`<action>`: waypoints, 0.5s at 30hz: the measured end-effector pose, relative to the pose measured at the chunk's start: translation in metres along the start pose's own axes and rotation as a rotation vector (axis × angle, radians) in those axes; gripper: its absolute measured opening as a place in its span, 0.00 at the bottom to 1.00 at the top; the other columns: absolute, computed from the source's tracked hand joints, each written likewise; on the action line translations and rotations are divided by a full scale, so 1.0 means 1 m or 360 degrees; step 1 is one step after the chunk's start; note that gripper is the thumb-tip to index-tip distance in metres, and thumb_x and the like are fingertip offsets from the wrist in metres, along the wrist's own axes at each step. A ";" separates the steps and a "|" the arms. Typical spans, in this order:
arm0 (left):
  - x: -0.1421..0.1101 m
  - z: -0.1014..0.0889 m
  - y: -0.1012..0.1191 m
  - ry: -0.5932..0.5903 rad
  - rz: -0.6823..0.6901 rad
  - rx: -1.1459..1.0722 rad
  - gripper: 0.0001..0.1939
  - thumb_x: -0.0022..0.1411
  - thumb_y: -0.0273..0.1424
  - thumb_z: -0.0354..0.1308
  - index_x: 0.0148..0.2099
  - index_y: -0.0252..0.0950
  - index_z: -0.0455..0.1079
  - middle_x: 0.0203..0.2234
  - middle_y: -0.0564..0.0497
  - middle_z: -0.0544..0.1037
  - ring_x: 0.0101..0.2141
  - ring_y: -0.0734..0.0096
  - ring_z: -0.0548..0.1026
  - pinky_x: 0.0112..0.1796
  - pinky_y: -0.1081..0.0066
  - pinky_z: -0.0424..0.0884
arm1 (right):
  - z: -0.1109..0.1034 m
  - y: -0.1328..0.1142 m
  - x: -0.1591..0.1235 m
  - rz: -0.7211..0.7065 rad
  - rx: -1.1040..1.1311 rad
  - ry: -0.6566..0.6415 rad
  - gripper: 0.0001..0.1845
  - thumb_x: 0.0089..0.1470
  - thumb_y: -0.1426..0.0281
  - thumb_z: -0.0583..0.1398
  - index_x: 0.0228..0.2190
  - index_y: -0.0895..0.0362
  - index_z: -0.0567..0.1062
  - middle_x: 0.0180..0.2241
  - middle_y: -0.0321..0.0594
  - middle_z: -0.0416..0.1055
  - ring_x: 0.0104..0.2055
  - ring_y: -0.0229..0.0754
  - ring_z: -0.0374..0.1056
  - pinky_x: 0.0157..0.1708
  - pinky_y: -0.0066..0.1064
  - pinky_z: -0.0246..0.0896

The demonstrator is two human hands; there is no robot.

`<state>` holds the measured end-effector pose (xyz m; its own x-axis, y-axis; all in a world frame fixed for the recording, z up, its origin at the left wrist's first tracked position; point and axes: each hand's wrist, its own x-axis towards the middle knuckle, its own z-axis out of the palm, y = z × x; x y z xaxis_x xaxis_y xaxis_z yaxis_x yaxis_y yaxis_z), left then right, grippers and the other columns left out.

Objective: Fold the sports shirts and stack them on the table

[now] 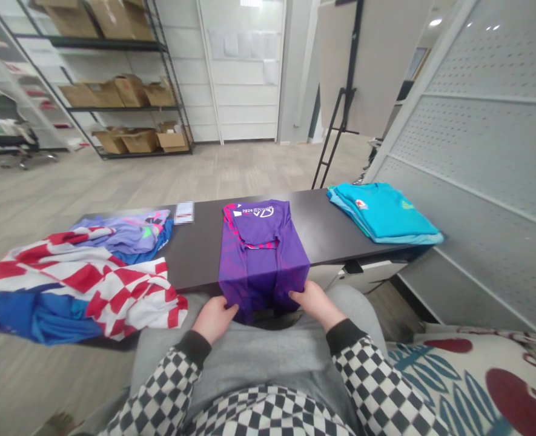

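- Plainly, left hand (pixel 216 318) and right hand (pixel 314 301) pinch the purple shirt (pixel 262 229) low at its sides, some fingers hidden.
- Its lower end, overhanging the bench (pixel 198 251), looks indistinct.

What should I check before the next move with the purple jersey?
1. Left hand on the purple jersey's near left corner: ok.
2. Right hand on its near right corner: ok.
3. Jersey wholly on the tabletop: not ok, its near end hangs over the edge.
4. Red-and-white checkered jersey apart from it: ok.
5. Folded turquoise jersey apart too: ok.
6. Underside smooth: cannot tell, hidden.
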<state>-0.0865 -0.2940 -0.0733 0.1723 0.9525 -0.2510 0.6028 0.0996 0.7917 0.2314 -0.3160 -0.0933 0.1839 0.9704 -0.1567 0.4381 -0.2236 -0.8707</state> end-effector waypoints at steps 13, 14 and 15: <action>-0.067 -0.011 0.015 -0.0253 -0.0417 -0.1760 0.33 0.56 0.45 0.81 0.58 0.36 0.80 0.52 0.38 0.88 0.55 0.45 0.86 0.61 0.50 0.79 | -0.039 -0.046 -0.095 0.0330 0.1364 -0.0151 0.26 0.58 0.47 0.73 0.51 0.49 0.85 0.51 0.47 0.87 0.53 0.56 0.82 0.56 0.49 0.78; -0.077 -0.010 0.013 -0.0427 -0.0591 -0.1767 0.30 0.57 0.43 0.80 0.58 0.35 0.81 0.52 0.37 0.88 0.56 0.43 0.86 0.62 0.48 0.79 | -0.041 -0.045 -0.104 0.0413 0.1376 -0.0229 0.24 0.59 0.47 0.73 0.49 0.49 0.86 0.50 0.48 0.87 0.51 0.56 0.83 0.55 0.48 0.79; -0.085 -0.011 0.010 -0.0598 -0.0714 -0.1754 0.28 0.58 0.41 0.79 0.57 0.34 0.82 0.52 0.36 0.88 0.56 0.41 0.85 0.63 0.46 0.78 | -0.043 -0.043 -0.113 0.0467 0.1366 -0.0321 0.23 0.60 0.48 0.73 0.48 0.50 0.86 0.48 0.48 0.87 0.48 0.55 0.83 0.54 0.47 0.80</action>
<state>-0.1031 -0.3710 -0.0377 0.4416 0.6493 -0.6192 -0.2766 0.7550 0.5945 0.2292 -0.4194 -0.0180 -0.0074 0.9011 -0.4335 -0.4177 -0.3967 -0.8174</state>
